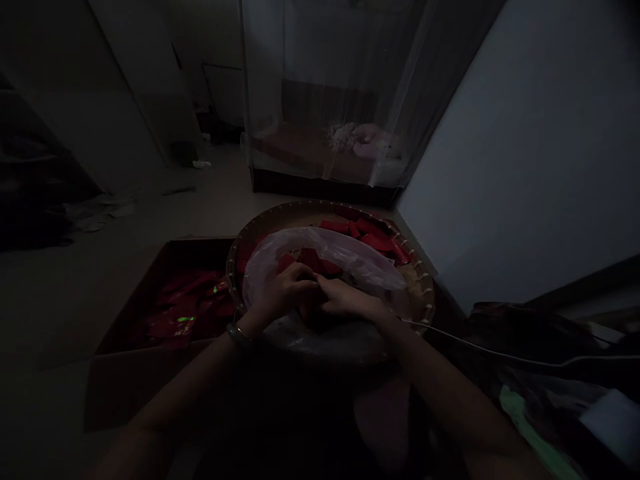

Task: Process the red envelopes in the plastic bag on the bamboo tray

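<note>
Close together — hands (291,288) beside red pieces (310,257).

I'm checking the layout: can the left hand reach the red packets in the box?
Probably yes: the left hand must clear the basket rim, but the box is open above the red packets.

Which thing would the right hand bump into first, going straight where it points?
Probably the left hand, just ahead of the right hand; the dim light hides whether they touch.
</note>
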A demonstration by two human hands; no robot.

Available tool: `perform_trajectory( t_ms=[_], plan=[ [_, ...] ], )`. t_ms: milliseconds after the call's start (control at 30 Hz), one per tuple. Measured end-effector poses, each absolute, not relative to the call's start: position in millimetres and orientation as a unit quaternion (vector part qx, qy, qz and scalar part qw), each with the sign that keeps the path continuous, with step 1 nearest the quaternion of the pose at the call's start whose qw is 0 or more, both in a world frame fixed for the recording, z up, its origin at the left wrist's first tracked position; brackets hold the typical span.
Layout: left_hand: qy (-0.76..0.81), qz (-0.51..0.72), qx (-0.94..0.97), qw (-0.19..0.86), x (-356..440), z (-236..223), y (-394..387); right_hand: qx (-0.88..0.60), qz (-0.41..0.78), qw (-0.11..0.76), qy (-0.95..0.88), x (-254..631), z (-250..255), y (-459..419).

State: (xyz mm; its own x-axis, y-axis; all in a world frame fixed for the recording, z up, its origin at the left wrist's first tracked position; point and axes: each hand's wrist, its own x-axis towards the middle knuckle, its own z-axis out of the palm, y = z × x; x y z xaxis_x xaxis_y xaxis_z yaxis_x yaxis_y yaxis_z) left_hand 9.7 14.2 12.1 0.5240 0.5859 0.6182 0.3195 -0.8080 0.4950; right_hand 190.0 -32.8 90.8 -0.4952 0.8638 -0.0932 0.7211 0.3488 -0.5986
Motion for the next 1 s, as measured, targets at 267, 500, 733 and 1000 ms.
perform_trajectory(
  t_ms=[267, 500, 733, 1000],
  plan=[
    [0.314, 0.283, 0.726, 0.542, 17, 20, 15, -0.453, 0.275, 0.233, -0.815, 207, 87, -23],
    [0.372, 0.219, 0.663, 0.612, 22, 22, -2, -0.461, 0.332, 0.222, -0.792, 211, 87, -31],
    [0.378, 0.213, 0.681, 0.59, 20, 13, -2, -0.466, 0.351, 0.242, -0.775, 210, 84, -28],
    [0.353, 0.243, 0.685, 0.589, 17, 8, 1, -0.498, 0.471, 0.236, -0.689, 221, 77, -32]
  ],
)
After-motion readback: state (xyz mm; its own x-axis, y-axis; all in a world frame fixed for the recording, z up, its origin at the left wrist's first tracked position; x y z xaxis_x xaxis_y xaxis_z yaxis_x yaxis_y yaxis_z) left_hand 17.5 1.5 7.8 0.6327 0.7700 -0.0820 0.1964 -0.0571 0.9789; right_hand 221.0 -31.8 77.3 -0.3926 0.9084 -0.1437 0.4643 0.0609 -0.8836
